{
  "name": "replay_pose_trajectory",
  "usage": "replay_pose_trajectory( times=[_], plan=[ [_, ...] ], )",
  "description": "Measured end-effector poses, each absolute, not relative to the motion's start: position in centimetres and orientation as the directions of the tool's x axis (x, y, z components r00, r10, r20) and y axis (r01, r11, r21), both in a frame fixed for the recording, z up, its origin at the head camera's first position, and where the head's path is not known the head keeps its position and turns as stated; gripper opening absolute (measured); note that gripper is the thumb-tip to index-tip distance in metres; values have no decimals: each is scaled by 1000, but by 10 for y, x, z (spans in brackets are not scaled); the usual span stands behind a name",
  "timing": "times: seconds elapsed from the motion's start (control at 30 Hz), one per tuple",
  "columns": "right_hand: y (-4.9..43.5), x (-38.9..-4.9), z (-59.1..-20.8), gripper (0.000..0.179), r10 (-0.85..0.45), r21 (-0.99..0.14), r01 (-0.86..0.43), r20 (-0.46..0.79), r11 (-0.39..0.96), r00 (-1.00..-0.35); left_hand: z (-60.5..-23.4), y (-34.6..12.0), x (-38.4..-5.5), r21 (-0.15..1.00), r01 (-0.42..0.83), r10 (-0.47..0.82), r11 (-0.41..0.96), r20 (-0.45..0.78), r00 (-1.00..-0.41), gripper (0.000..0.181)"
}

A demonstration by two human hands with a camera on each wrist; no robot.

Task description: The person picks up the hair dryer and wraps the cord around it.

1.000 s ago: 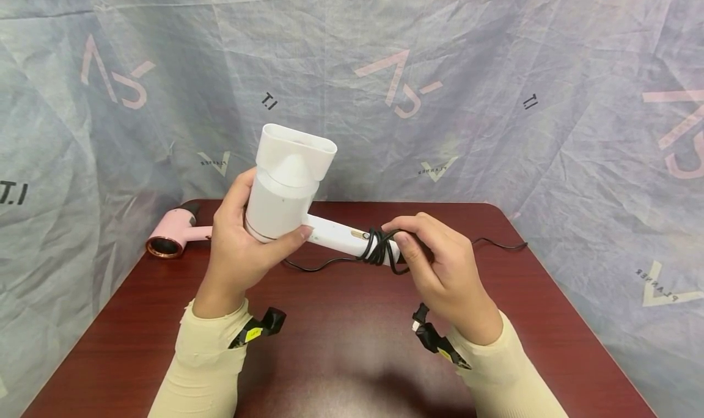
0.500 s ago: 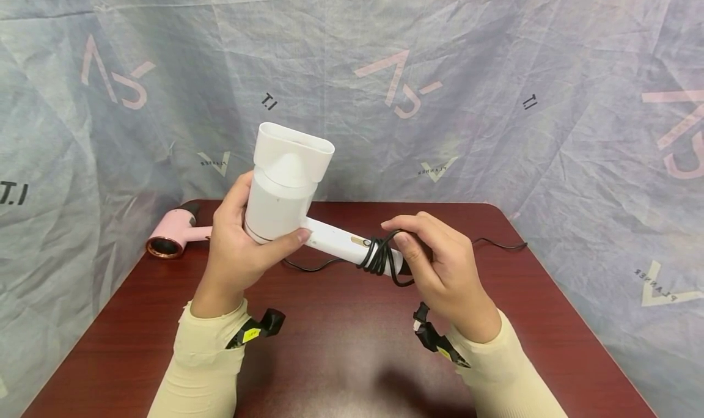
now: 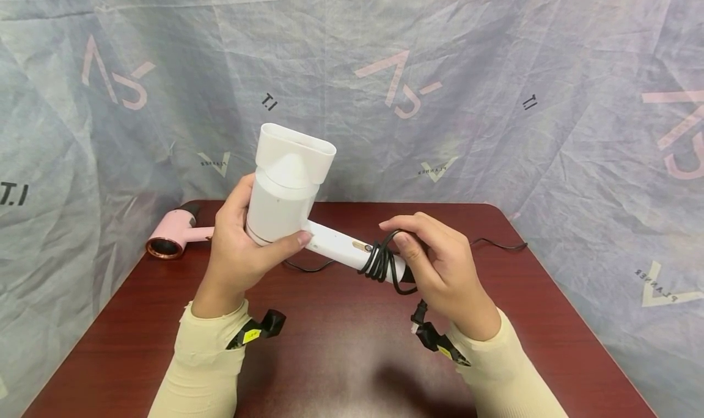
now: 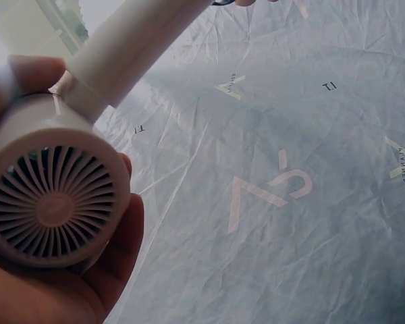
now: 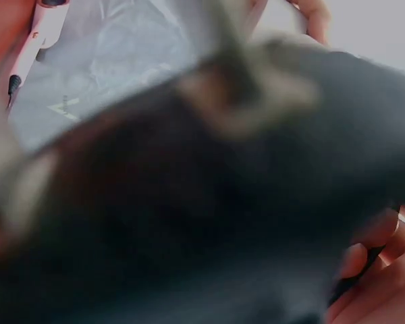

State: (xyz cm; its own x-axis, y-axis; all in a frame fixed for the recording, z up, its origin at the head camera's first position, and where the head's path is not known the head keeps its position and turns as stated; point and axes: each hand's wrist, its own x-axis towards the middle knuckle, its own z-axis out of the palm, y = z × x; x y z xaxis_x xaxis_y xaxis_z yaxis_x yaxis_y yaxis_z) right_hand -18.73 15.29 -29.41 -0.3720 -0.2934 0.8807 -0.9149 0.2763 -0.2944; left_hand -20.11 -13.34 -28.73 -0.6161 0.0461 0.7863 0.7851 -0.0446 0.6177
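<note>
I hold the white hair dryer [image 3: 286, 189] above the worktop [image 3: 341, 351], my left hand [image 3: 242, 253] curled round its barrel; smooth plastic, likely light but slippery. My right hand [image 3: 440, 271] pinches the limp black cord [image 3: 378, 260] coiled on the handle. The backdrop [image 3: 495, 69] reads "I.T" and "PLANNER".

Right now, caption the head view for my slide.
Left hand grips white dryer; right hand holds cord coiled round handle.
</note>
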Motion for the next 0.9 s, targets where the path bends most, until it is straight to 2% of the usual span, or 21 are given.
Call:
replay_pose_trajectory(
  times=[0.47, 0.67, 0.9],
  plan=[
    [158, -187, -295, 19, -286, -372, -905, 861, 208, -420, -287, -135, -199, 625, 777, 57, -79, 781, -622, 77],
    [160, -189, -295, 15, -292, -367, -909, 863, 197, -412, -287, -135, -199, 640, 759, 73, -121, 768, -636, 75],
    [159, -192, -296, 22, -327, -340, -921, 862, 192, -387, -287, -134, -198, 634, 758, 100, -154, 773, -626, 74]
  ],
)
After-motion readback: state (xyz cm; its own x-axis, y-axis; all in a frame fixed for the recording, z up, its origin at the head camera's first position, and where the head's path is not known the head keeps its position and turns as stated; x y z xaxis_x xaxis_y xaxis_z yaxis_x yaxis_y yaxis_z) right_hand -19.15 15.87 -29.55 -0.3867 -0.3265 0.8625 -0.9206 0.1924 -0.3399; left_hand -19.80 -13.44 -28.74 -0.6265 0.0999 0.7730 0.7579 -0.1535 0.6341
